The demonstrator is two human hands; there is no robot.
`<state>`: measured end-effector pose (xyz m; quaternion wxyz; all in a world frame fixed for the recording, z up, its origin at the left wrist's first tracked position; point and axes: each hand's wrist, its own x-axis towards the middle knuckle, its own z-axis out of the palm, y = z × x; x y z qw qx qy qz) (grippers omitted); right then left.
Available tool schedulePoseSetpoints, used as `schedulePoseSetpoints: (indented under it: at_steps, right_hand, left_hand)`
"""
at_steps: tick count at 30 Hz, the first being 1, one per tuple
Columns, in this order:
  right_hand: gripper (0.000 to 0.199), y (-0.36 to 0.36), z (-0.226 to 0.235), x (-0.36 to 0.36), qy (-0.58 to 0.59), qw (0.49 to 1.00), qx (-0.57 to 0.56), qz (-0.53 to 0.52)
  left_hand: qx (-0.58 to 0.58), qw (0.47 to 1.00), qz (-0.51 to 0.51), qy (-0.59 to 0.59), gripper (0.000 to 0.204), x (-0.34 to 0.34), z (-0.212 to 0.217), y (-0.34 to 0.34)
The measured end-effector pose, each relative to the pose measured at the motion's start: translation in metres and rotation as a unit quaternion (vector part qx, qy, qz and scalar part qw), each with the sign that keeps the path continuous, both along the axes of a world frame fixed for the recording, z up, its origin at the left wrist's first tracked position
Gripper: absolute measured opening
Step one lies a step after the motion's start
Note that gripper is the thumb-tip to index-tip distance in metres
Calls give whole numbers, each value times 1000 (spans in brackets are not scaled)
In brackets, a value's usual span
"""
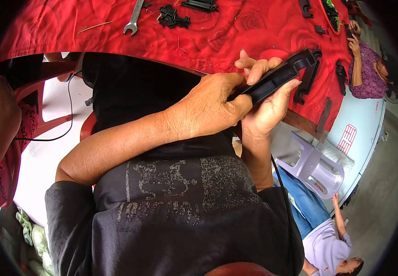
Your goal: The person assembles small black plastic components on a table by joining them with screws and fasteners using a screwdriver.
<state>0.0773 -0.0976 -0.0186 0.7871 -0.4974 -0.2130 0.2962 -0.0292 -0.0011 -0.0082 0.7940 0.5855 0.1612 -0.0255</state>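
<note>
A long black plastic part (pixel 277 80) with a curved, hook-like far end is held tilted above the near edge of the table. My left hand (pixel 208 106) is closed on its near end, thumb and fingers pressed against it. From beneath and the right side, my right hand (pixel 268 103) grips the middle of the part, its fingers curling around the far side. The left hand hides part of the near end. Just beyond the held part, another black part (pixel 305 85) with a hooked end lies on the red cloth.
On the red tablecloth (pixel 217 41) lie a wrench (pixel 134 19), a heap of small black pieces (pixel 173 17) and more black parts (pixel 201 4). A flat strip (pixel 324 116) rests at the right corner. Beyond are a purple plastic stool (pixel 316 170) and other people.
</note>
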Motion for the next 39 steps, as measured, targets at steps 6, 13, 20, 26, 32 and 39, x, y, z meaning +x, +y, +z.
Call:
schedulePoseSetpoints:
  at_steps: [6, 13, 20, 26, 32, 39]
  right_hand:
    - [69, -1, -1, -2, -14, 1000, -11, -16]
    - [67, -2, -2, -3, -91, 995, -39, -13]
    - [69, -2, -2, -6, -62, 997, -32, -34]
    - [70, -1, -1, -9, -83, 995, -44, -43]
    - [73, 2, 3, -16, -102, 991, -72, -50]
    - [75, 3, 3, -17, -127, 988, -71, -52]
  left_hand:
    - [9, 1000, -2, 9, 22, -1, 5, 0]
    - [-12, 1000, 2, 0, 22, -4, 6, -1]
    - [10, 1000, 7, -18, 25, -4, -1, -7]
    - [54, 998, 15, -4, 24, -4, 5, -6]
    - [87, 996, 34, -3, 25, -8, 6, -7]
    - [40, 999, 26, 6, 30, -1, 9, -5]
